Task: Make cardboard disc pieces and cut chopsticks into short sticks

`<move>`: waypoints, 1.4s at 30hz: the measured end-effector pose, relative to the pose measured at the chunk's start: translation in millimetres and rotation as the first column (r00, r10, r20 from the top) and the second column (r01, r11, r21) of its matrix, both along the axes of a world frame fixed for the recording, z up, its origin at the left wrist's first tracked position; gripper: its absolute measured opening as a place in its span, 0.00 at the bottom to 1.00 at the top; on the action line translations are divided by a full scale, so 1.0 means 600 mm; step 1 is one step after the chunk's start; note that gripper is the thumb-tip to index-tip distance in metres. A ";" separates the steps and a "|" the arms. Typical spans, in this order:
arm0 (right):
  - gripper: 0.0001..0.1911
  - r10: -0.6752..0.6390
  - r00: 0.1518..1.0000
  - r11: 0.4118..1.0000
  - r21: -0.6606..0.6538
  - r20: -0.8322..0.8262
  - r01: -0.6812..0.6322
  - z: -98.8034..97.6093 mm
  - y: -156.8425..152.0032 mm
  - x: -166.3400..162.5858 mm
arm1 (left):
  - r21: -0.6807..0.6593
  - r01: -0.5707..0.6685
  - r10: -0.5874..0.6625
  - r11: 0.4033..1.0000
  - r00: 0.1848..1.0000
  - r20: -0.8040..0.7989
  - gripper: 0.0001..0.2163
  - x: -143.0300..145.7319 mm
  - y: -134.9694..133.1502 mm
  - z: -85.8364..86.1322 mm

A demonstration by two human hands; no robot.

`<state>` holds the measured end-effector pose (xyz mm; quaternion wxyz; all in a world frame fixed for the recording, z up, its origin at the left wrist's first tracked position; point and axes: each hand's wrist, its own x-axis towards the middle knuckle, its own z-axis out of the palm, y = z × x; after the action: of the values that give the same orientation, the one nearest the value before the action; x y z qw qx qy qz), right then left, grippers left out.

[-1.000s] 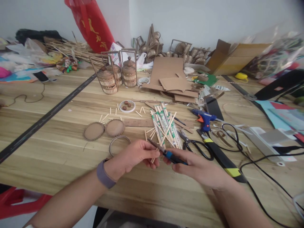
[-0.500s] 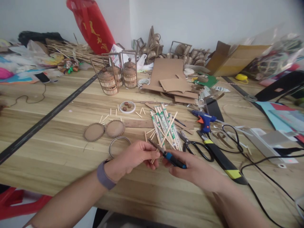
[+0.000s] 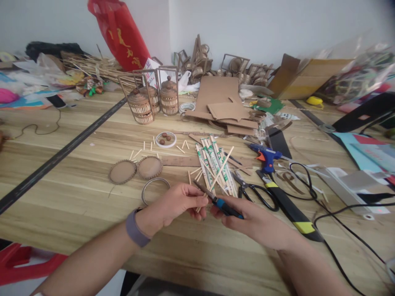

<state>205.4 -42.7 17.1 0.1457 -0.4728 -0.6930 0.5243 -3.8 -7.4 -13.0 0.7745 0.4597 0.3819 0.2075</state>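
My left hand [image 3: 177, 203] is closed in a pinch on a thin wooden chopstick [image 3: 219, 172] that slants up to the right over a pile of wrapped chopsticks [image 3: 212, 162]. My right hand [image 3: 256, 222] grips a small cutter with a blue and black handle [image 3: 226, 207]; its dark tip meets the stick right by my left fingertips. Both hands hover over the front of the wooden table [image 3: 77, 193]. A purple band sits on my left wrist.
Two round cardboard discs [image 3: 135, 169], a ring [image 3: 154, 187], short stick pieces and a small white dish [image 3: 166, 139] lie to the left. Scissors [image 3: 256, 191], a black and yellow tool [image 3: 290, 207], a blue glue gun [image 3: 267, 157] and black cables lie right. Woven lanterns [image 3: 154, 100] and cardboard stand behind.
Almost nothing: both hands keep their grip on the stick and the cutter, and the view has shifted slightly.
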 end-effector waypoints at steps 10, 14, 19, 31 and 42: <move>0.18 0.035 0.997 0.997 -0.064 -0.065 -0.039 0.014 0.002 -0.002 | -0.007 0.015 -0.015 1.000 1.000 0.026 0.19 -0.003 -0.002 -0.001; 0.18 0.035 0.997 0.997 -0.072 -0.073 -0.041 0.017 0.002 -0.004 | -0.006 0.018 -0.017 1.000 1.000 0.022 0.19 -0.003 -0.003 0.000; 0.15 0.013 1.000 0.998 -0.056 -0.004 -0.013 0.012 0.001 -0.005 | -0.007 0.020 -0.020 1.000 1.000 0.012 0.19 -0.003 0.000 0.001; 0.13 -0.009 0.999 1.000 -0.008 0.043 0.009 0.006 -0.003 -0.006 | 0.023 0.035 -0.035 0.999 0.999 0.011 0.18 -0.004 -0.001 0.004; 0.09 -0.050 0.991 0.988 0.154 0.123 0.031 -0.008 -0.006 -0.026 | 0.081 0.032 -0.029 0.996 0.999 -0.031 0.17 -0.009 0.001 0.003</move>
<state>190.0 -46.1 12.6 0.1480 -0.5066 -0.7290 0.4358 -9.4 -6.6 -11.0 0.7526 0.4995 0.3775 0.2041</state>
